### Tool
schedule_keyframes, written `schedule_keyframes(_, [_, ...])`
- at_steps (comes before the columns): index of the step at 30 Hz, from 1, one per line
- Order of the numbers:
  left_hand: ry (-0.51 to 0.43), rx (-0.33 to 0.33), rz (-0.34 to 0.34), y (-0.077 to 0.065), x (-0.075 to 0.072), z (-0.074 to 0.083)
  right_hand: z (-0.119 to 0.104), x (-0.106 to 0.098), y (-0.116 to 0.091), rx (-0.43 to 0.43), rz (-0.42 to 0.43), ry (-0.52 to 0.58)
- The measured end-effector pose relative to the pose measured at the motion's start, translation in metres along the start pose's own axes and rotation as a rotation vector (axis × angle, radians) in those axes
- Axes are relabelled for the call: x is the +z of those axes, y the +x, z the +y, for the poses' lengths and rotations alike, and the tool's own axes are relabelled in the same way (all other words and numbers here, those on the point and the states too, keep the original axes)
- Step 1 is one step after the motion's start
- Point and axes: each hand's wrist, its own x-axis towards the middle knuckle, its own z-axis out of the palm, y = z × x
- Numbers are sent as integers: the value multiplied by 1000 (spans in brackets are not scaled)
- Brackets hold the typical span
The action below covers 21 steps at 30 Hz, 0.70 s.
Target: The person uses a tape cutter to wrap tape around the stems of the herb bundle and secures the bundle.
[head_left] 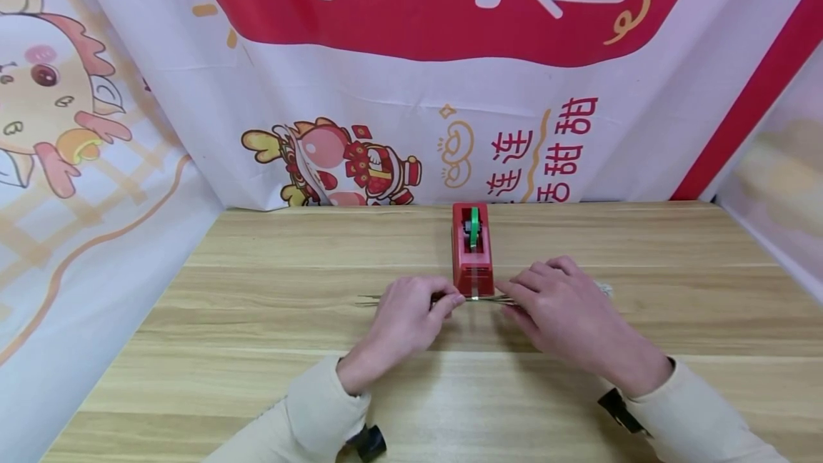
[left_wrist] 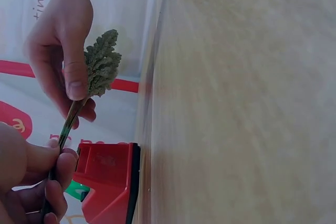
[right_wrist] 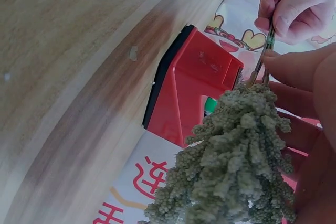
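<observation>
A thin bundle of stems point(head_left: 368, 300) lies crosswise just in front of a red tape dispenser point(head_left: 461, 279). My left hand point(head_left: 408, 314) pinches the stems between thumb and fingers, left of the dispenser's cutting edge. On the other side, my right hand point(head_left: 566, 316) holds the same bundle close below its pale green flower head point(right_wrist: 231, 156), a cluster of tiny buds. Most of that head hides behind the right hand in the head view. A strip of clear tape point(head_left: 475, 291) hangs from the dispenser to the stems between both hands. Greenish wrapping point(left_wrist: 65, 128) shows round the stems there.
The dispenser holds a green-cored roll point(head_left: 474, 227) and stands near the back of a wooden table point(head_left: 270, 349). Behind the table hangs a printed white and red cloth point(head_left: 411, 84). Another printed cloth point(head_left: 148, 184) borders the left side.
</observation>
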Motion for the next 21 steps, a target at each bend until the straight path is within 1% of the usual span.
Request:
schedule_keyframes(3, [-9, -8, 8, -1, 0, 0, -1, 0, 0, 7, -24, -4])
schedule_keyframes(6, [-12, -9, 25, -1, 1, 1, -1, 1, -1, 5, -30, -3])
schedule_keyframes(14, [-16, -6, 65, -2, 2, 2, 0, 3, -2, -16, 0, -2])
schedule_keyframes(18, [-18, -12, 61, -2, 2, 2, 1, 4, -1, -24, 27, -17])
schedule_keyframes(21, [-34, -29, 37, -2, 1, 2, 1, 5, -1, -26, 60, -31])
